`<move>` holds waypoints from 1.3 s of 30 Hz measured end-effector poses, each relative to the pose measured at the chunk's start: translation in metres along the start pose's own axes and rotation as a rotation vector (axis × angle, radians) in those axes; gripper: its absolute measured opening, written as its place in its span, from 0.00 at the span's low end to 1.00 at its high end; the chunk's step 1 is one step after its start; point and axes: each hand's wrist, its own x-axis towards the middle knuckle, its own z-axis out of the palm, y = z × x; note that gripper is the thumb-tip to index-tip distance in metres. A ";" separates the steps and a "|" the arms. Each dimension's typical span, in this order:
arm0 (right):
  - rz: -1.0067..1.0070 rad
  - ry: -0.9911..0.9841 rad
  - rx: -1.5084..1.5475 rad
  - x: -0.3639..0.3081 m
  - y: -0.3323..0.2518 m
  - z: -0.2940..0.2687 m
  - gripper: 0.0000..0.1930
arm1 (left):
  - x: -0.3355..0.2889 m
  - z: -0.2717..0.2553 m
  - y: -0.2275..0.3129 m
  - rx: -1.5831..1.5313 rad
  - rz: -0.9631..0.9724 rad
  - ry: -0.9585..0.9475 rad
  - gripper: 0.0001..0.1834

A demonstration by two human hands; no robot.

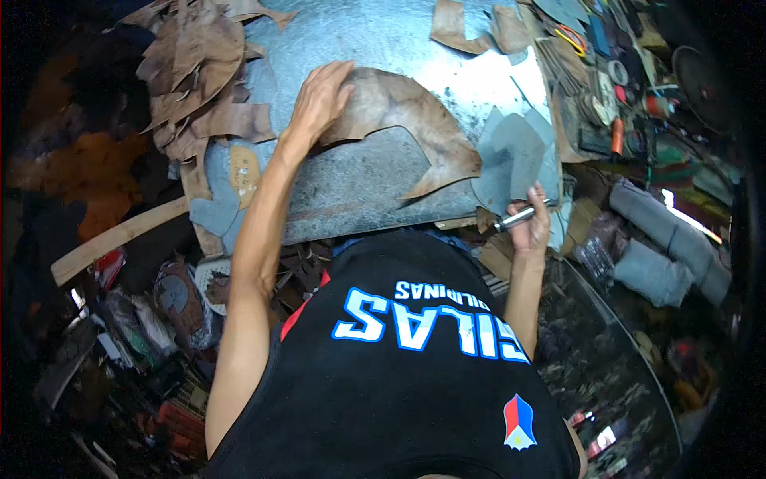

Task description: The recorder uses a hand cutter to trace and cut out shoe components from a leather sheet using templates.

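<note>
My left hand [322,97] lies flat on the left end of a curved brown leather piece [399,100], fingers stretched out. This piece arcs to the right across the metal-topped table [351,180] and ends in a forked tip. At the table's front right, my right hand [533,227] is closed around a slim silver pen-like tool [515,218]; its exact kind cannot be made out. Just beyond that hand lie grey flat pattern pieces [517,152], partly overlapping.
Brown leather pieces [195,60] are heaped at the table's left. A tan pattern [242,172] lies near the left edge. Smaller leather cutouts [459,28] rest at the back. Tools, including orange-handled ones [571,38], crowd the right side, above wrapped grey rolls [662,227].
</note>
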 end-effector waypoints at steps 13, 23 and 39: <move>-0.226 0.113 -0.109 -0.090 0.033 -0.009 0.21 | 0.051 0.004 0.000 -0.405 -0.175 -0.325 0.16; -0.266 0.102 -0.025 -0.075 0.007 -0.013 0.12 | -0.062 -0.012 -0.007 -0.903 -0.874 -0.451 0.12; -0.242 -0.115 -0.784 -0.070 0.014 0.072 0.09 | -0.095 0.004 0.009 -1.097 -0.956 -0.188 0.12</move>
